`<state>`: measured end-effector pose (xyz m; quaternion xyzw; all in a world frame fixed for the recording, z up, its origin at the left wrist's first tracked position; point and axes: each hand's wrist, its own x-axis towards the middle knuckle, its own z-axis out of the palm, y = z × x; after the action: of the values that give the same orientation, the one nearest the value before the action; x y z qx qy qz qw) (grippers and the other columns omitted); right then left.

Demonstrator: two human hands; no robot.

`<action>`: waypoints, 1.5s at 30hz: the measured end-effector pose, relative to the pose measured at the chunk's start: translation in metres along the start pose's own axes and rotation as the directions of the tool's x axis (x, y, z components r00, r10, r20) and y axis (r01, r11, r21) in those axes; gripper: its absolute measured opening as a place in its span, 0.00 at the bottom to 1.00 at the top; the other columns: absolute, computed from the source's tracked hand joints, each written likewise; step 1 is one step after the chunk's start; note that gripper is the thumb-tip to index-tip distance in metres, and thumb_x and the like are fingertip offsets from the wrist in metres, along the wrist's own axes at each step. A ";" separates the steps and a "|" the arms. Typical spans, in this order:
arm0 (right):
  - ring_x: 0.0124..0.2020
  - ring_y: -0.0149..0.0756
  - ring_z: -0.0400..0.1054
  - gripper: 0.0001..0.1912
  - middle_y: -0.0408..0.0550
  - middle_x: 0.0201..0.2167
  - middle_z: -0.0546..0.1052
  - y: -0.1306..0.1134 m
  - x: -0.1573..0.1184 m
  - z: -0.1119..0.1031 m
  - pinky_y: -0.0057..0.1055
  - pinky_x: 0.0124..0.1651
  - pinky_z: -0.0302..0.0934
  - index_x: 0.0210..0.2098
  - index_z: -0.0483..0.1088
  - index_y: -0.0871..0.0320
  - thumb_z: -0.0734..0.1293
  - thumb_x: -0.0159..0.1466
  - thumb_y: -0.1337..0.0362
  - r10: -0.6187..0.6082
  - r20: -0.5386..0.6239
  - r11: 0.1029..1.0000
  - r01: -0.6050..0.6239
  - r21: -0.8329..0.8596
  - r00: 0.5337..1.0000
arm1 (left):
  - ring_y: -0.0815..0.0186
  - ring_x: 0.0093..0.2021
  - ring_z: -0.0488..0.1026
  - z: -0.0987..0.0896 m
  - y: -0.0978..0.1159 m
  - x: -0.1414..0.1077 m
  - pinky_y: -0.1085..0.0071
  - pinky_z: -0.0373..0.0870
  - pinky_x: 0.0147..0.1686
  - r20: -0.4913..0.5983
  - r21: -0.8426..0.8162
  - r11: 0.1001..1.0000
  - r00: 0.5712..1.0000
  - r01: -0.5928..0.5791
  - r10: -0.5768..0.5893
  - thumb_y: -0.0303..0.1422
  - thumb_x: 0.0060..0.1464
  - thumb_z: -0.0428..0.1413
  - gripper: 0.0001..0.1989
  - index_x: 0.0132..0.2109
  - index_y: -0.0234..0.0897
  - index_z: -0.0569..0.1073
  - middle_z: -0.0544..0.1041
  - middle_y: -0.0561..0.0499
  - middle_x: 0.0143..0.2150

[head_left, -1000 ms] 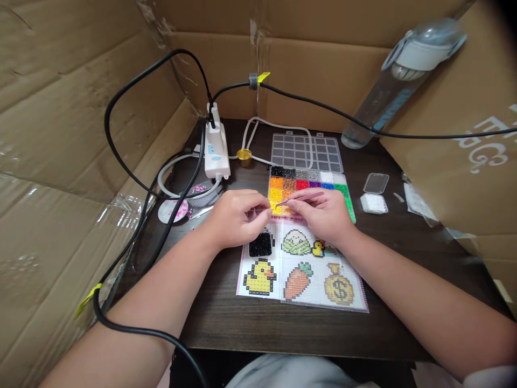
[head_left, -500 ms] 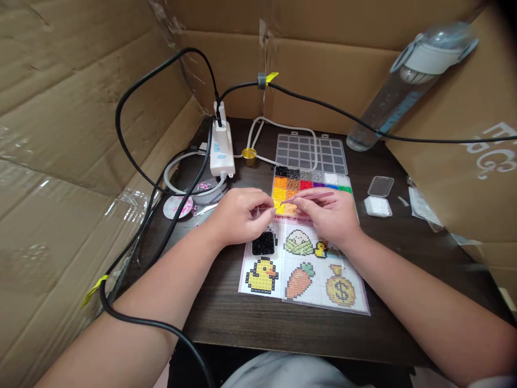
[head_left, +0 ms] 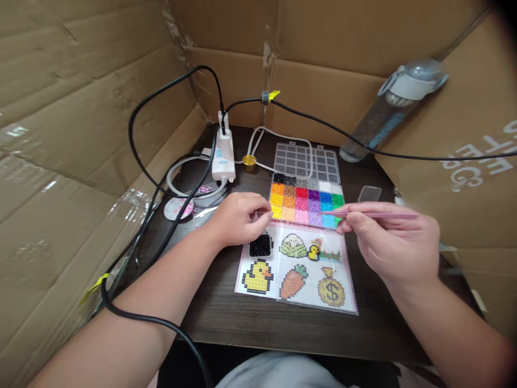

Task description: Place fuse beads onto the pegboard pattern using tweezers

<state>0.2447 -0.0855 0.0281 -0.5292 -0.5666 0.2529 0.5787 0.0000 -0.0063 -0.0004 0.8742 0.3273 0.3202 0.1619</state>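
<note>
My right hand [head_left: 398,245] grips pink tweezers [head_left: 379,215] between thumb and fingers, their tips pointing left over the purple end of the bead box [head_left: 298,222]. That box is divided into many-coloured compartments of tiny beads. At the box's front left corner, my left hand [head_left: 242,215] is closed in a pinch; whatever lies between its fingertips is too small to make out. Just below it, a small clear case of black beads [head_left: 259,245] rests on the pattern sheet [head_left: 311,277]. A small yellow bead duck [head_left: 314,251] lies on the sheet, which also has pixel pictures printed on it.
Behind the box lies its open clear lid [head_left: 309,161]. A power strip [head_left: 223,161] with black cables [head_left: 139,148] stands at left, beside a gold cup [head_left: 249,163] and a round dish [head_left: 177,209]. A bottle [head_left: 388,110] leans right; cardboard walls surround the table.
My right hand has moved right with the tweezers, away from the yellow beads and my left hand. It now covers the small white container. My left hand stays pinched near the same corner.
</note>
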 end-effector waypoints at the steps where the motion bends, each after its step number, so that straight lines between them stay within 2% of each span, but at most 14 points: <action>1: 0.24 0.32 0.72 0.03 0.46 0.28 0.81 0.002 -0.008 -0.007 0.32 0.30 0.70 0.32 0.80 0.53 0.73 0.58 0.67 0.005 0.002 1.000 -0.005 -0.005 1.000 | 0.71 0.24 0.67 0.000 0.000 0.001 0.74 0.61 0.25 -0.002 0.004 1.000 1.000 -0.012 0.012 0.27 0.51 0.52 0.08 0.31 0.33 0.76 0.75 0.51 0.25; 5: 0.26 0.33 0.74 0.04 0.45 0.29 0.82 0.020 -0.040 -0.028 0.30 0.32 0.71 0.32 0.80 0.52 0.72 0.59 0.68 0.113 0.043 0.993 -0.111 -0.047 0.993 | 0.72 0.24 0.67 0.000 0.000 0.003 0.74 0.61 0.25 0.004 0.019 0.999 1.000 -0.030 0.030 0.28 0.51 0.53 0.07 0.31 0.34 0.76 0.75 0.52 0.25; 10: 0.27 0.31 0.75 0.05 0.43 0.27 0.81 0.036 -0.058 -0.033 0.24 0.31 0.71 0.32 0.80 0.52 0.70 0.61 0.67 0.197 0.101 0.972 -0.181 -0.146 0.975 | 0.73 0.24 0.68 0.001 0.002 0.004 0.75 0.62 0.25 0.001 0.027 0.999 0.999 -0.036 0.036 0.28 0.51 0.54 0.07 0.31 0.33 0.77 0.75 0.53 0.25; 16: 0.23 0.29 0.74 0.05 0.42 0.25 0.81 0.039 -0.057 -0.029 0.22 0.29 0.71 0.33 0.80 0.54 0.70 0.60 0.68 0.254 0.139 0.966 -0.245 -0.080 0.957 | 0.73 0.24 0.67 0.000 0.002 0.005 0.75 0.62 0.26 0.012 0.034 0.999 0.999 -0.042 0.042 0.27 0.51 0.54 0.06 0.31 0.33 0.77 0.74 0.53 0.24; 27: 0.23 0.29 0.74 0.05 0.43 0.24 0.80 0.041 -0.056 -0.028 0.23 0.30 0.72 0.33 0.80 0.55 0.70 0.59 0.69 0.257 0.147 0.965 -0.246 -0.088 0.955 | 0.73 0.23 0.67 0.001 0.002 0.006 0.75 0.62 0.25 0.003 0.036 0.998 0.999 -0.042 0.042 0.28 0.51 0.54 0.07 0.30 0.34 0.76 0.74 0.53 0.24; 45: 0.23 0.29 0.75 0.05 0.43 0.27 0.81 0.041 -0.056 -0.027 0.22 0.28 0.72 0.32 0.80 0.55 0.71 0.58 0.69 0.254 0.145 0.966 -0.242 -0.094 0.956 | 0.73 0.24 0.68 0.000 0.004 0.005 0.75 0.62 0.26 0.027 0.042 0.999 1.000 -0.016 0.015 0.28 0.51 0.53 0.07 0.31 0.33 0.77 0.75 0.53 0.25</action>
<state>0.2694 -0.1310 -0.0250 -0.5960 -0.5482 0.3427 0.4762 0.0050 -0.0054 0.0036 0.8840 0.3251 0.3029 0.1452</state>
